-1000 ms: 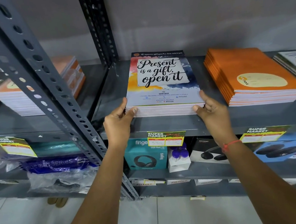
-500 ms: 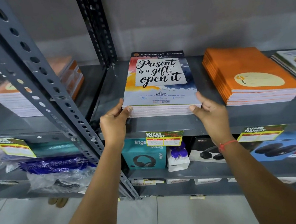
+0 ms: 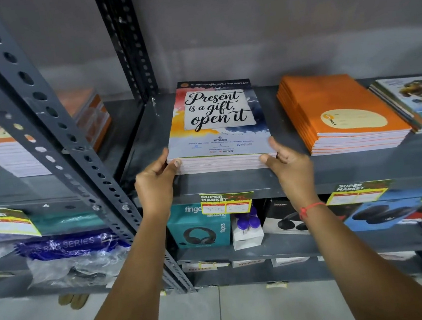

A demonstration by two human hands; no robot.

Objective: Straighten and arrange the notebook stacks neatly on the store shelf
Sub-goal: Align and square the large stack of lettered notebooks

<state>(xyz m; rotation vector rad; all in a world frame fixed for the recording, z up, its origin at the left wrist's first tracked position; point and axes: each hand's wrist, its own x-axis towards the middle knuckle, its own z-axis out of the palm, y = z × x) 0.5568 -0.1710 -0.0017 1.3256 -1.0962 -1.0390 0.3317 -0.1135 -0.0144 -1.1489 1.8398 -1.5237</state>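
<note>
A stack of notebooks with the cover "Present is a gift, open it" lies flat on the grey metal shelf, near its front edge. My left hand grips the stack's near left corner, thumb against the page edges. My right hand grips the near right corner the same way. An orange notebook stack lies to the right, apart from the held one. Further right sits a stack with an illustrated cover, partly cut off by the frame.
A perforated grey upright crosses the left foreground. Behind it another notebook stack rests on the neighbouring shelf. Price tags hang on the shelf edge. Headphone boxes fill the lower shelf. Grey wall behind.
Both hands have pushed the "Present is a gift" stack slightly further back on the shelf, keeping their grip on its near corners. The other stacks have not moved.
</note>
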